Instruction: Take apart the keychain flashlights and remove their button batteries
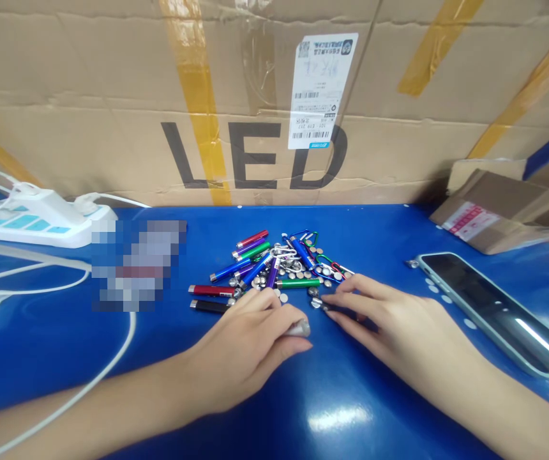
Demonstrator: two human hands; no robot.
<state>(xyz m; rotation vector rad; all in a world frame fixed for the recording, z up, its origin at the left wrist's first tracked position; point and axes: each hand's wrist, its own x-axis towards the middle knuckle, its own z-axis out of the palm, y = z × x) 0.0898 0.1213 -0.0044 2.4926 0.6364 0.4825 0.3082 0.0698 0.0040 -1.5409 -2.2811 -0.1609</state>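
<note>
My left hand (261,338) is closed around a silver tube (299,328), one end of which shows between thumb and forefinger; it looks like a small flashlight. Thumb and fingertips of my right hand (375,313) come together on small, shiny button cells (316,303) at the table surface. Just beyond both hands is a pile of small metal flashlights, among them a green one (298,283), a dark red one (212,291) and a black one (209,306). Loose button cells (283,298) and coloured carabiner clips (341,267) lie among them.
A phone (499,310) lies on the blue table (341,409) at the right, with a small open carton (499,204) behind it. White power strips (39,220) and a white cable (128,338) occupy the left. A large cardboard box (126,83) stands along the back.
</note>
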